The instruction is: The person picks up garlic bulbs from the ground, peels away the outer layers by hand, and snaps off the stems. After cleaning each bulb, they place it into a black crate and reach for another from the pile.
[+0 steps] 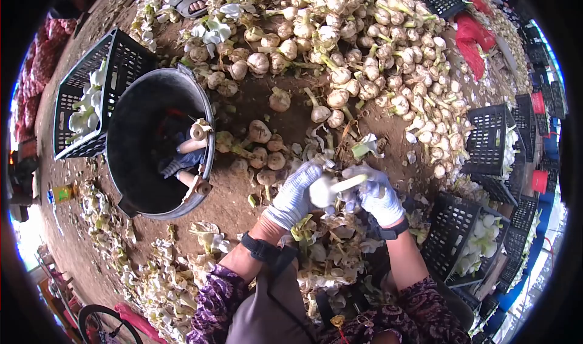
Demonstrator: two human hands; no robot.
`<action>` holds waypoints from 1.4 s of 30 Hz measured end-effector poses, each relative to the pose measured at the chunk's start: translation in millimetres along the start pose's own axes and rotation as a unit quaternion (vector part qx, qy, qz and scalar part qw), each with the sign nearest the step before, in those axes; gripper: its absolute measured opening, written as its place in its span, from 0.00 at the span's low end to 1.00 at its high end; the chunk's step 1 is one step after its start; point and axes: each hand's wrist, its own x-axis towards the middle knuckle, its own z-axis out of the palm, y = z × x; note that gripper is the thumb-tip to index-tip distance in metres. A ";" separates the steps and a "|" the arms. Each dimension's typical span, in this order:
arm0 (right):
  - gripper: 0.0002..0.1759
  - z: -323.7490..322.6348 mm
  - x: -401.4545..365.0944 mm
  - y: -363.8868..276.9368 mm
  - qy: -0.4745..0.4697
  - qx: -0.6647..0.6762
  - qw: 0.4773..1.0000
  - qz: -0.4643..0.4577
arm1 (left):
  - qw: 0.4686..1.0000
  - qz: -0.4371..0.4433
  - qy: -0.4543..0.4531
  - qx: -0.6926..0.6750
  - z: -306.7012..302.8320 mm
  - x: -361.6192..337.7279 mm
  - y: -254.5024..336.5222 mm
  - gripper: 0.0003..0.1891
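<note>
Both hands wear pale gloves and meet low in the centre of the view. My left hand [296,192] has its fingers closed at the left side of a white, peeled garlic bulb [322,192]. The bulb's pale stem [350,183] points right, into the closed fingers of my right hand [378,193]. Loose peels [334,241] lie beneath the hands. Unpeeled garlic bulbs [259,157] rest on the soil just beyond my left hand, and a large heap of garlic [364,52] spreads farther ahead.
A black bucket [133,192] with wooden-handled tools [195,139] and a black crate [112,95] stand at left. More crates [486,139] [450,231] line the right side. A person's sandalled foot [187,3] is at the top. Red cloth [470,37] lies at upper right.
</note>
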 end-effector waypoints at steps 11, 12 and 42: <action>0.16 73.1 121.9 25.9 -0.073 -0.494 0.866 0.007 | 0.886 -0.112 -0.075 0.443 -34.5 -6.5 -13.2 0.10; 0.17 85.2 125.8 34.1 -0.096 -0.583 0.806 0.027 | 0.868 -0.085 -0.100 0.479 -38.1 -3.4 -20.2 0.10; 0.12 31.7 33.2 36.6 0.230 0.095 0.960 0.129 | 0.523 0.322 0.132 0.778 -10.9 0.8 0.5 0.27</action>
